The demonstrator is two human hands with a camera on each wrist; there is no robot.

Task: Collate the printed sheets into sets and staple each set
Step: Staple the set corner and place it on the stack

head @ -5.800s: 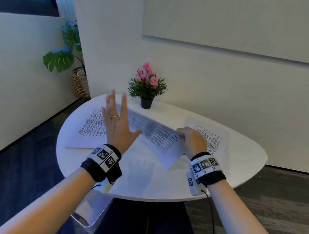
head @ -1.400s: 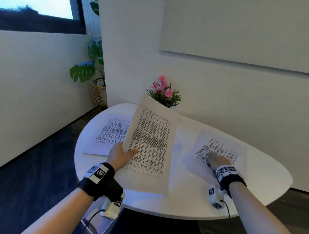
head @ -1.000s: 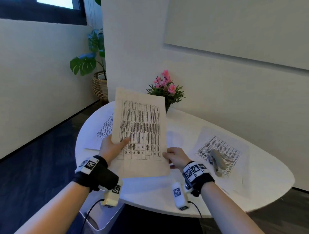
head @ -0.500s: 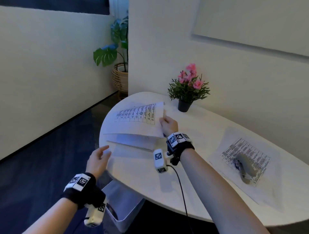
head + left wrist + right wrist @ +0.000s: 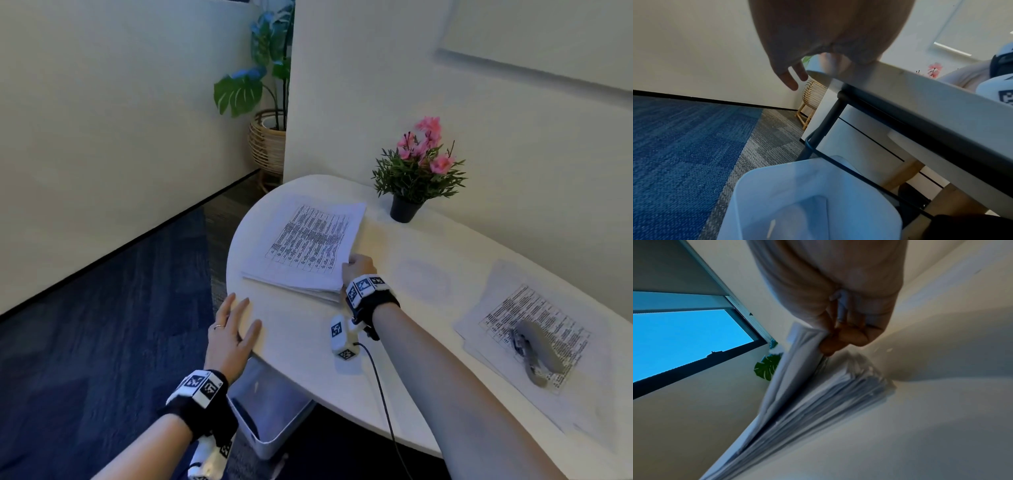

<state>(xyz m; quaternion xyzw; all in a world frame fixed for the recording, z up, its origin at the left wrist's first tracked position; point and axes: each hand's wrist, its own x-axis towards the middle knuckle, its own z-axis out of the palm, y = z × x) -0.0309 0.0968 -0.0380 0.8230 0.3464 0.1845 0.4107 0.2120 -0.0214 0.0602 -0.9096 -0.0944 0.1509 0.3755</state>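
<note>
Bare table (image 5: 394, 308) lies between left stack (image 5: 308, 246) and stapler (image 5: 537, 349); flowerpot (image 5: 406, 209) crowds the wall side

A thick stack of white paper sheets printed with black tables (image 5: 308, 246) lies flat on the left end of the round white surface (image 5: 394, 359), and its top few sheets are lifted a little at the near right corner, where the right hand (image 5: 358, 269) pinches them. A smaller pile of the same printed white sheets (image 5: 534, 329) lies flat at the right end, well apart from the big stack. A grey stapler (image 5: 534, 349) rests on top of that smaller pile.
</note>
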